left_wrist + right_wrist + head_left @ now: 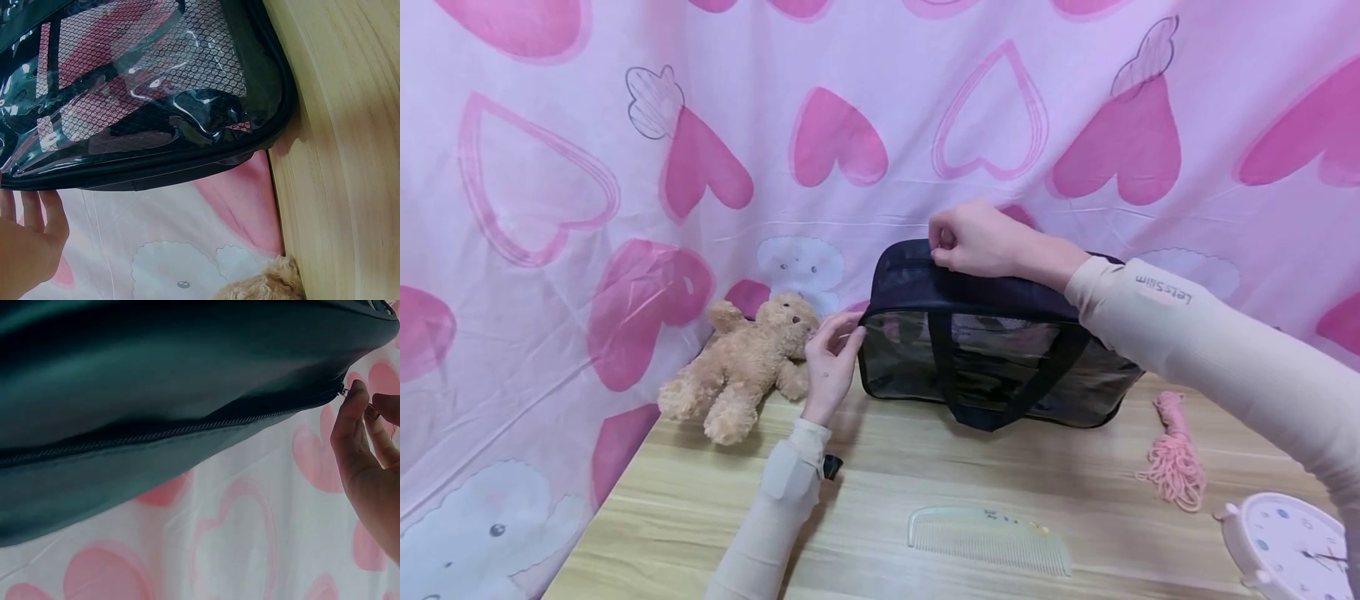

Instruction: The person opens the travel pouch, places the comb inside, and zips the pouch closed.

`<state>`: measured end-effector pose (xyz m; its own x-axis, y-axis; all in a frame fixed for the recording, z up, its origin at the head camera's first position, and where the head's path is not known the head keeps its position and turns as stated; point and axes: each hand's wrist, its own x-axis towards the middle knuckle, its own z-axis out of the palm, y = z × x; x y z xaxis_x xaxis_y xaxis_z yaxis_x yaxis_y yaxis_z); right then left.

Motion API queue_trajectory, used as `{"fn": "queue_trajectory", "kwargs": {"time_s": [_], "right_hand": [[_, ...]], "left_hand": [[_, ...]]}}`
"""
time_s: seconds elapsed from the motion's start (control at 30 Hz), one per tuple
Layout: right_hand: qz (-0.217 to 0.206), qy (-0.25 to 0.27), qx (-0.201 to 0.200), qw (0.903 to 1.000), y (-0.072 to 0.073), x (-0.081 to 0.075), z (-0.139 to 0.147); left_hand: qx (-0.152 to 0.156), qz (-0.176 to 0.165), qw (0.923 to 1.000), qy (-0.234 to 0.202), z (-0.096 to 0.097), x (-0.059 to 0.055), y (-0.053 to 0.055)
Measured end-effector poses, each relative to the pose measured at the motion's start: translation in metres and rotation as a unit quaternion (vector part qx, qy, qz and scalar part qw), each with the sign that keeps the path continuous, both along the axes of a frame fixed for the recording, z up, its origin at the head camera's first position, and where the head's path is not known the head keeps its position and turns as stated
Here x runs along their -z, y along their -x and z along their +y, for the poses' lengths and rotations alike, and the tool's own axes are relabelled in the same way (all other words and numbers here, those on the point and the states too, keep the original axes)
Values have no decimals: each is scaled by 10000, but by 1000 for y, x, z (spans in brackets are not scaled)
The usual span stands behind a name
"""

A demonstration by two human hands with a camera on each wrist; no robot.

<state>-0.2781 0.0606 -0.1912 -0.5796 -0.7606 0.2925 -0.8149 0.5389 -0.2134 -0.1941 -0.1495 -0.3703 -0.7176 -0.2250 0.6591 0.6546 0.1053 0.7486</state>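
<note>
A black bag [977,358] with clear front and mesh stands on the table, its strap handle [946,354] hanging down the front. My right hand [977,237] is over its top and pinches the small metal zipper pull [342,392] between thumb and finger. The zipper [187,429] runs along the top panel; how far it is parted is unclear. At the bag's left edge, my left hand [833,358] holds the upper side, fingertips against the side panel below the piping in the left wrist view. The left thumb is mostly hidden there.
A tan teddy bear [748,362] lies left of the bag. A small black object [832,467] sits by the left wrist. Nearer are a pale comb [988,540], a pink yarn bundle [1176,454] and a white clock [1285,542]. A heart-patterned curtain [842,50] hangs behind.
</note>
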Motion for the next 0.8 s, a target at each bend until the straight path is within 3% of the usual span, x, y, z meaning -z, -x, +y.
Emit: {"fn": "queue_trajectory", "kwargs": {"time_s": [0.1,0.3,0.4,0.53,0.63,0.8], "right_hand": [[-177,84,-157,9997,3,2,-7],[-946,212,-226,9950,8,4,-15],[-1600,390,-240,9861,13,6,-15],[-2578,763,-289,9627,19,10,-13],[-2877,951,-328,9524,20,12,-13],[-2957,1010,-392,9491,21,18,-18]], "left_hand": [[5,-8,10000,5,1,0,0],[20,-61,10000,-26,4,2,1],[61,-47,10000,-55,5,3,2],[121,-5,9999,-40,5,5,3],[169,38,9998,-46,5,6,4],[222,47,9997,-44,4,7,5]]}}
